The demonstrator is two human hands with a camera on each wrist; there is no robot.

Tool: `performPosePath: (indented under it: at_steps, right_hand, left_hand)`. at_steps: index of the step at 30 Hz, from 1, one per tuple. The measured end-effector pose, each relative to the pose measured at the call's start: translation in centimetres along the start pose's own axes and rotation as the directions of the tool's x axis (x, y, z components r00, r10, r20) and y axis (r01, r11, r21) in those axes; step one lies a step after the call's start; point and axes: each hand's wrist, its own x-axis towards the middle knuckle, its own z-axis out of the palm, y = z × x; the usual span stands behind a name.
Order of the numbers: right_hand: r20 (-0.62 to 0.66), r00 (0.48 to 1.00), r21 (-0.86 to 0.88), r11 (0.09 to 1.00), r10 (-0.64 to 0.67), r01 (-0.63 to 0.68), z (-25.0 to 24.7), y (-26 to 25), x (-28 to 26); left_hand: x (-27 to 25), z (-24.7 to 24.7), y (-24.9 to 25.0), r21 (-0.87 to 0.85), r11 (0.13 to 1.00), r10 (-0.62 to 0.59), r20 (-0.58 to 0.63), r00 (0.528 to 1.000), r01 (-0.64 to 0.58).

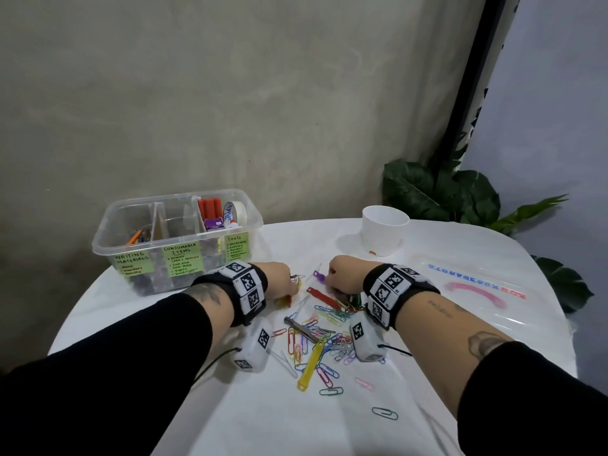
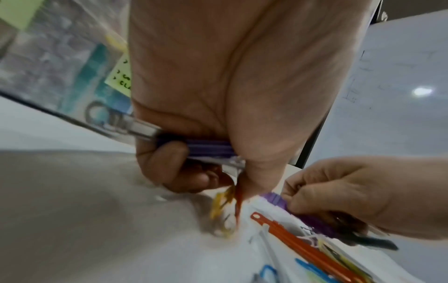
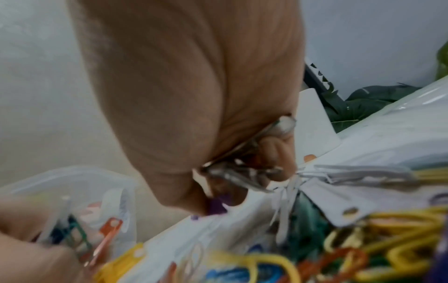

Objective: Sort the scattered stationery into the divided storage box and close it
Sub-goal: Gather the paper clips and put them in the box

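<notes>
The clear plastic divided storage box (image 1: 177, 240) stands open at the far left of the desk (image 1: 427, 340), which is covered in white cloth. Its front carries three green paper labels (image 1: 182, 259) reading writing materials, consumable items and tools. Pens lie in its left compartment; red markers (image 1: 209, 208), a roll of white tape (image 1: 237, 212) and a purple item sit in its right compartment.

Nearer than the box, toward the middle of the desk, lies a scattered heap of coloured wire paper clips (image 1: 320, 337), with a long yellow plastic strip (image 1: 311, 365), a red plastic strip (image 1: 324, 297) and a flat grey metal piece (image 1: 301, 329) among them.

The left hand (image 1: 278, 278) is down at the heap's box-side edge. Its fingers are curled around a purple-handled tool with a metal end (image 2: 169, 138), and its fingertips (image 2: 244, 189) pinch yellow and orange clips against the cloth. The right hand (image 1: 345, 273) is at the far edge of the heap, right of the box, its fingers closed on a bunch of metal clips (image 3: 237, 174) and touching a small purple plastic piece (image 1: 318, 275).

Farther right of the box stands a white plastic cup (image 1: 383, 230). The clear box lid with blue lettering (image 1: 477, 284) lies flat at the right side of the desk. Behind the cup, off the desk, is a green leafy plant (image 1: 454, 192).
</notes>
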Motion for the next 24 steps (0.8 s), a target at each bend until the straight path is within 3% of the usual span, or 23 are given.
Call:
performPosePath:
  at_steps: [2, 3, 4, 6, 8, 11, 15, 19, 21, 24]
  right_hand:
    - [-0.03, 0.999, 0.171, 0.985, 0.028, -0.023, -0.4, 0.2, -0.5]
    - [-0.048, 0.999, 0.288, 0.958, 0.008, 0.006, -0.4, 0.3, -0.6]
    - [-0.038, 0.999, 0.484, 0.875, 0.017, 0.004, -0.5, 0.4, -0.9]
    - [0.014, 0.998, 0.831, 0.555, 0.061, -0.045, -0.4, 0.6, -1.3]
    - [0.073, 0.994, 0.937, 0.336, 0.082, -0.097, -0.4, 1.1, -1.3]
    - [0.136, 0.989, 0.981, 0.131, 0.054, -0.142, -0.5, 1.3, -1.2]
    - [0.184, 0.974, 0.957, -0.252, 0.134, -0.146, -0.4, 2.2, -1.0]
    - [0.22, 0.955, 0.781, -0.623, 0.202, -0.048, -0.3, 4.2, -0.7]
    - [0.221, 0.959, 0.689, -0.724, 0.177, -0.025, -0.6, 5.3, -1.2]
    - [0.212, 0.966, 0.678, -0.735, 0.151, -0.034, -1.2, 6.8, -1.9]
  left_hand:
    - [0.0, 0.2, -0.7, -0.205, 0.979, -0.011, -0.021, 1.0, 0.006]
    - [0.2, 0.5, -0.9, -0.401, 0.916, -0.018, -0.005, 1.0, 0.015]
    - [0.2, 0.7, -0.9, -0.622, 0.782, -0.03, 0.033, 0.999, 0.044]
    - [-0.2, 0.7, -0.7, -0.84, 0.535, -0.059, 0.07, 0.996, 0.091]
    - [0.2, 0.4, -0.6, -0.872, 0.482, -0.093, 0.044, 0.995, 0.084]
    - [1.1, -0.1, 0.0, -0.798, 0.602, -0.083, -0.05, 0.995, 0.01]
    - [2.7, -0.5, 1.5, -0.415, 0.908, -0.021, -0.169, 0.985, -0.052]
    - [4.2, -0.4, 3.0, -0.14, 0.989, 0.016, -0.164, 0.986, -0.039]
    - [4.5, -0.3, 3.8, -0.092, 0.995, 0.022, -0.131, 0.991, -0.035]
    - [4.8, -0.2, 4.9, -0.033, 0.998, 0.041, -0.074, 0.996, -0.044]
